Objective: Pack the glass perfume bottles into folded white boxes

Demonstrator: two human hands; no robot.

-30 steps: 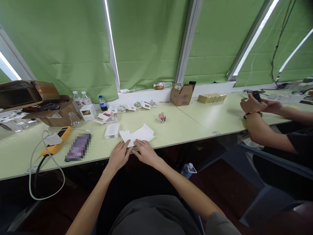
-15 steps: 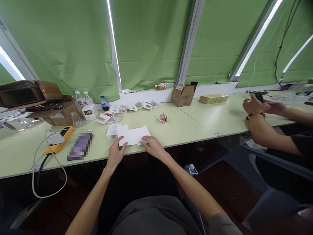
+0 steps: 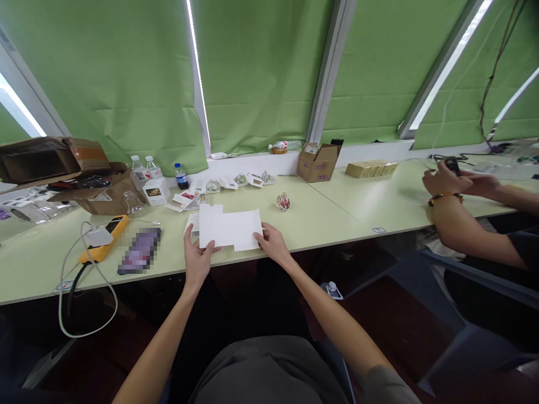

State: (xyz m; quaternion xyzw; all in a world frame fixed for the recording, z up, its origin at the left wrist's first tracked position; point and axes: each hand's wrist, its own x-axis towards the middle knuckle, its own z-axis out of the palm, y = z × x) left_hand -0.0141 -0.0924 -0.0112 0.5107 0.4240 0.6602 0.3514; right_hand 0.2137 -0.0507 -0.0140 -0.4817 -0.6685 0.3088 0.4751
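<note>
- While the person's hands sit at the near edge of the pale green bench (image 3: pixel 320 219), a flat white carton blank (image 3: pixel 227 228) lies spread wider and squarer than a moment earlier, no longer under the palms
- Left hand (image 3: pixel 197 261): spread wide around the blank's near left corner, thumb at its edge; whether it actually pinches the card, one cannot tell
- Right hand (image 3: pixel 273 244): fingertips (image 3: pixel 261 233) rest lightly at the near right corner, loosely curved, with no pinch
- Just above the left hand, a small barcoded white box (image 3: pixel 192 224) sits partly under the blank
- Ahead of the right hand, a round pink glass perfume bottle (image 3: pixel 283 202) stands apart
- Well to the right, a co-worker's hands (image 3: pixel 446 182) hold a small dark object (image 3: pixel 452 165)
</note>
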